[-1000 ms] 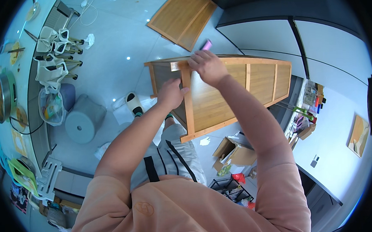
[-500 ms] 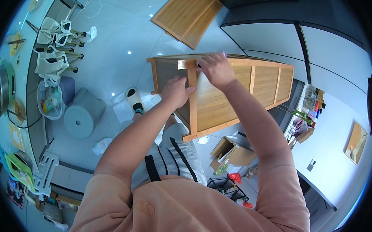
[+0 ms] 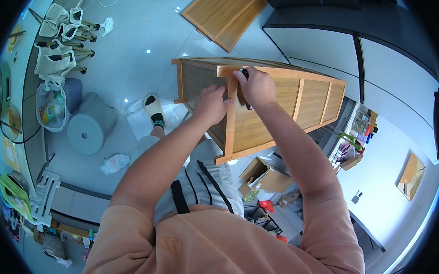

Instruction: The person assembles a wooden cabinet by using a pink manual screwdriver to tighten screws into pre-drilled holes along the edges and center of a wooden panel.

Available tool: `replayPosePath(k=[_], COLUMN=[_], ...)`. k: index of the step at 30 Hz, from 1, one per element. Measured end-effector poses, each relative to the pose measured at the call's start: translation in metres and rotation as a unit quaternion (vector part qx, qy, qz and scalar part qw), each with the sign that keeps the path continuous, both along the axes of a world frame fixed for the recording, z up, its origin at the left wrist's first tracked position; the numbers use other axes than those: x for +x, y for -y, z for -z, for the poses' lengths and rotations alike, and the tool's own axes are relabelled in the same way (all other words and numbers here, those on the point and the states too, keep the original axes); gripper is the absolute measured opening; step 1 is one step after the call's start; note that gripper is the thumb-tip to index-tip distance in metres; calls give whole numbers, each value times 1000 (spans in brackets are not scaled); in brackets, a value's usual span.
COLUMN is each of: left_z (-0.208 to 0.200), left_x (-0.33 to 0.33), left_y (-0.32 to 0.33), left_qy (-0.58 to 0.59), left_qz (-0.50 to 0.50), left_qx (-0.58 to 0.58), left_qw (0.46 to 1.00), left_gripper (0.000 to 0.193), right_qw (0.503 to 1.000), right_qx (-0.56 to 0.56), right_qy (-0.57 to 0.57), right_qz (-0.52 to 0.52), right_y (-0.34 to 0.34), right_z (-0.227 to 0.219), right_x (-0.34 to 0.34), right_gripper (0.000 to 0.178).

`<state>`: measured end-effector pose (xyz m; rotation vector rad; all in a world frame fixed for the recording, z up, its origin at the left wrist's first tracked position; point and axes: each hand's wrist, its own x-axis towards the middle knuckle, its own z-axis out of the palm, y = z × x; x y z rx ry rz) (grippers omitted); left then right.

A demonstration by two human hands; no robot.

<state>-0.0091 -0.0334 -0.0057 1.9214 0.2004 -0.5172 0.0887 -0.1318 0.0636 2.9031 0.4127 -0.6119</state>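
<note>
A wooden cabinet frame (image 3: 265, 110) with light brown panels stands in front of me, narrowing toward the far right. My left hand (image 3: 211, 105) grips the edge of its near upright post, with the thumb on the post and the fingers on the inner side. Beside the top of that post, my right hand (image 3: 258, 88) is closed around a slim black tool (image 3: 245, 74) with a purple part below the fist. Its working end is hidden, so I cannot tell its exact kind.
Wooden panels (image 3: 226, 16) lie on the floor beyond the cabinet. A grey stool (image 3: 89, 125), a bin (image 3: 51, 107) and folded white chairs (image 3: 57, 63) stand to the left. An opened cardboard box (image 3: 270, 176) sits at the right, near a small black rack (image 3: 262, 216).
My right hand has turned over near the post top; the tool's purple part has gone from above the fist to below it. My left hand stays on the post.
</note>
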Motion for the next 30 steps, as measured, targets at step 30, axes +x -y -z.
replayPosePath(k=[30], left_z=[-11], left_x=[8], left_y=[-3], left_qy=[-64], left_qz=[57], left_qx=[-13], left_qw=[996], left_gripper=[49], right_qw=[900], right_qx=[59], right_qy=[61], right_qz=[-428], right_y=[35], right_z=[-21], right_x=[46], right_gripper=[28])
